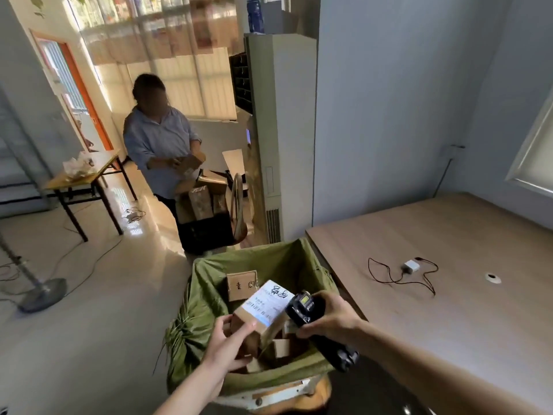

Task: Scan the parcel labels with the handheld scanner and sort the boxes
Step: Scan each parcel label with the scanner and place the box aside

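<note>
At the lower centre of the frame, the left hand (228, 344) grips a small cardboard parcel (259, 316) by its near corner, thumb on top and fingers curled underneath, holding it tilted above a green sack (209, 298). A white shipping label (267, 301) with black handwriting covers the parcel's upper face. Just to the right, the right hand (332, 320) is wrapped round a black handheld scanner (311, 322), whose lit head sits almost against the label's right edge. The scanner's handle end juts out below the hand toward the lower right.

The sack lines a bin and holds more brown boxes; 1 box (241, 284) with dark markings stands upright near its far wall, and several others lie beneath the held parcel, though their number is hard to tell in the shadow.

On the right, a wooden table (449, 235) carries a white charger (410, 266) with a thin dark cable (389, 280). In the upper left of the frame, a second person (158, 145) in a blue shirt handles a carton over a stack of boxes (200, 202).
</note>
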A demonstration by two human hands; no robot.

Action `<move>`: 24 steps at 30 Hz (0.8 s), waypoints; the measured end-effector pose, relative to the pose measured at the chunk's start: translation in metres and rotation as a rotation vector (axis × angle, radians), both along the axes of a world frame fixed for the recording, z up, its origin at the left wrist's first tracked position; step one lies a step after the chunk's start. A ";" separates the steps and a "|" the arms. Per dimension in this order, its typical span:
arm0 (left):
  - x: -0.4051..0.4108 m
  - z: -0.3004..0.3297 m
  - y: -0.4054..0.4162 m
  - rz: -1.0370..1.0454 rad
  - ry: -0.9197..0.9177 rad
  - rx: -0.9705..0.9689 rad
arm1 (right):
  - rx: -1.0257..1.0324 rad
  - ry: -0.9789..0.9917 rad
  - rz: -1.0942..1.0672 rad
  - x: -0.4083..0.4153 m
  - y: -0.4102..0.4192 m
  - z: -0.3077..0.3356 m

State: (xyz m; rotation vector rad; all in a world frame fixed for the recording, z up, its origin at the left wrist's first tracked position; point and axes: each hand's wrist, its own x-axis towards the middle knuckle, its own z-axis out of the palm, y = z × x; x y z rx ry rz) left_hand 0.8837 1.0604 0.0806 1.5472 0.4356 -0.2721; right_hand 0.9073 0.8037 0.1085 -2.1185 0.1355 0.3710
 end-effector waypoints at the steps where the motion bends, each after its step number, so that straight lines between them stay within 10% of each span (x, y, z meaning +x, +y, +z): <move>1: 0.020 -0.010 -0.003 0.010 0.032 -0.003 | -0.008 0.025 -0.005 0.018 -0.001 -0.010; 24: 0.279 -0.126 -0.062 -0.229 0.216 0.194 | -0.059 0.262 -0.207 0.207 -0.036 -0.117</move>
